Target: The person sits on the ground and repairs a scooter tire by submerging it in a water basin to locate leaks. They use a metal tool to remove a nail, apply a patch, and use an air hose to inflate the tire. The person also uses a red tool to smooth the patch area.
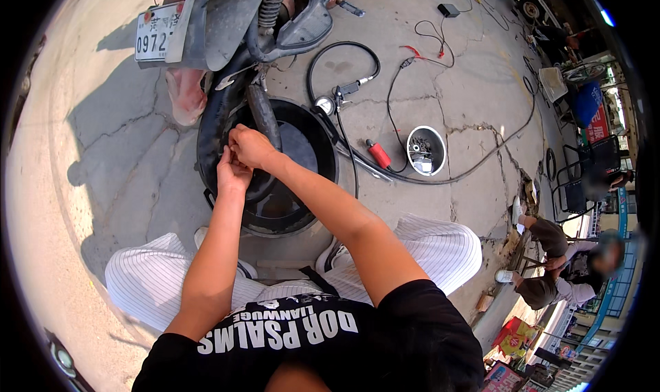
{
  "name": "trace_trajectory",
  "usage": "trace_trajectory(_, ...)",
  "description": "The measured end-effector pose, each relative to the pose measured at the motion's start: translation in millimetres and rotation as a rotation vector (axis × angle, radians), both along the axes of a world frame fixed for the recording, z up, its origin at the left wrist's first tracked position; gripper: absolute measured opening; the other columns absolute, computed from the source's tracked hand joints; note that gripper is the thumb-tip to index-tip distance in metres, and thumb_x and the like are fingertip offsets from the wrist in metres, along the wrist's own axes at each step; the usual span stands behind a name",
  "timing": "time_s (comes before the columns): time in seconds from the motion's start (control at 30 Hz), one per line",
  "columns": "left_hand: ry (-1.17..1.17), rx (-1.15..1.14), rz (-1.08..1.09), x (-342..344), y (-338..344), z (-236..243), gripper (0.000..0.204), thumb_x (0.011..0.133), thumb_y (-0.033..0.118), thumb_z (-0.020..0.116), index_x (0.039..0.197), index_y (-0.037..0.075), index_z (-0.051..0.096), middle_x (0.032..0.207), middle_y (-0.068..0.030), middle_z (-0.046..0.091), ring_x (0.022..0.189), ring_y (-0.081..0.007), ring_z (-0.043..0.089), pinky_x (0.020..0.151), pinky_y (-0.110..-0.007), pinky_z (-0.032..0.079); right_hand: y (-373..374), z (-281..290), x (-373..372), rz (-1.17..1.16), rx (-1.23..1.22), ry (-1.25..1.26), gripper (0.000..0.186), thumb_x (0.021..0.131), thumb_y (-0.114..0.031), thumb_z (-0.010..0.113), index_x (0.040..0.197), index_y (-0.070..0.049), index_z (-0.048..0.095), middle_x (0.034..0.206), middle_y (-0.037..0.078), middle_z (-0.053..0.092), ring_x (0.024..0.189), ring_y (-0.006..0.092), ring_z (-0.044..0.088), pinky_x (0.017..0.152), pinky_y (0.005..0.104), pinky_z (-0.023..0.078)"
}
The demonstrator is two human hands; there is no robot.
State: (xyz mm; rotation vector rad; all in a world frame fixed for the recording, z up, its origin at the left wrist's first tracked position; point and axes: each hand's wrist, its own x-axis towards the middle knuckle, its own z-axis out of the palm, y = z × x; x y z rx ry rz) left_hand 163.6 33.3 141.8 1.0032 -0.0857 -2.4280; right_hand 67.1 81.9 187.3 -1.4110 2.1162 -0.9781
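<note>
Both my hands meet over a round black basin point(326, 141) of dark water. My left hand point(235, 173) is below, fingertips raised and closed together. Just above it, my right hand point(251, 147) is closed with its fingers bent in, touching the left fingertips. Whatever lies between the fingers is too small or hidden to make out. A black inner tube point(262, 110) hangs down into the basin beside my right hand. Left of the hands is the black tyre point(212, 134) at the rear of a red scooter point(295, 35).
A pressure gauge with a hose point(324, 105) lies right of the basin. Beyond it are a red-bodied tool point(378, 154), a white bucket of small metal parts point(426, 151), and cables with red clips point(412, 52). Another person point(560, 261) sits at the far right.
</note>
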Motion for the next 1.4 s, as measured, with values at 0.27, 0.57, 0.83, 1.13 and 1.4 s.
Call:
trace_trajectory(0.27, -0.088, 0.022, 0.053, -2, 4, 9, 0.020, 0.088, 0.027, 0.060, 0.088, 0.007, 0.054, 0.084, -0.0039, 0.049, 0.084, -0.0195, 0.047, 0.088, -0.040, 0.042, 43, 48, -91, -0.143, 0.179, -0.492, 0.014, 0.084, -0.013, 0.060, 0.093, -0.002, 0.060, 0.076, 0.005, 0.061, 0.068, 0.0145, 0.054, 0.058, 0.0299, 0.044)
trace_trajectory(0.57, -0.081, -0.056, 0.038, -8, 6, 27, 0.019, 0.087, 0.023, 0.060, 0.087, 0.006, 0.053, 0.088, -0.0051, 0.049, 0.087, -0.0211, 0.048, 0.088, -0.041, 0.043, 287, 113, -191, -0.483, 0.289, -0.729, 0.010, 0.085, -0.009, 0.056, 0.090, -0.001, 0.054, 0.094, 0.010, 0.063, 0.071, 0.0134, 0.061, 0.063, 0.0251, 0.053)
trace_trajectory(0.83, -0.074, -0.152, -0.021, -9, -3, 54, 0.017, 0.088, 0.020, 0.057, 0.083, 0.005, 0.052, 0.084, -0.0071, 0.051, 0.085, -0.0219, 0.049, 0.087, -0.042, 0.044, 407, -105, -126, -1.073, 0.066, -1.154, 0.010, 0.088, -0.008, 0.055, 0.095, -0.002, 0.052, 0.085, 0.010, 0.063, 0.070, 0.0173, 0.063, 0.061, 0.0304, 0.055)
trace_trajectory(1.13, -0.110, -0.101, 0.002, -16, -6, 81, 0.017, 0.090, 0.017, 0.052, 0.083, 0.003, 0.051, 0.086, -0.0102, 0.050, 0.086, -0.0239, 0.048, 0.088, -0.042, 0.043, 397, -180, -117, -0.559, 0.336, -0.121, 0.014, 0.077, -0.011, 0.066, 0.083, 0.000, 0.059, 0.088, 0.014, 0.063, 0.076, 0.0285, 0.065, 0.069, 0.0350, 0.053)
trace_trajectory(1.4, 0.009, 0.007, -0.040, -9, 2, 119, 0.019, 0.093, 0.017, 0.048, 0.081, 0.003, 0.049, 0.081, -0.0084, 0.048, 0.081, -0.0221, 0.046, 0.086, -0.041, 0.043, 312, 39, -167, -0.232, 0.637, 0.084, 0.028, 0.073, -0.006, 0.063, 0.099, -0.003, 0.056, 0.096, 0.021, 0.062, 0.090, 0.0378, 0.060, 0.078, 0.0404, 0.048)
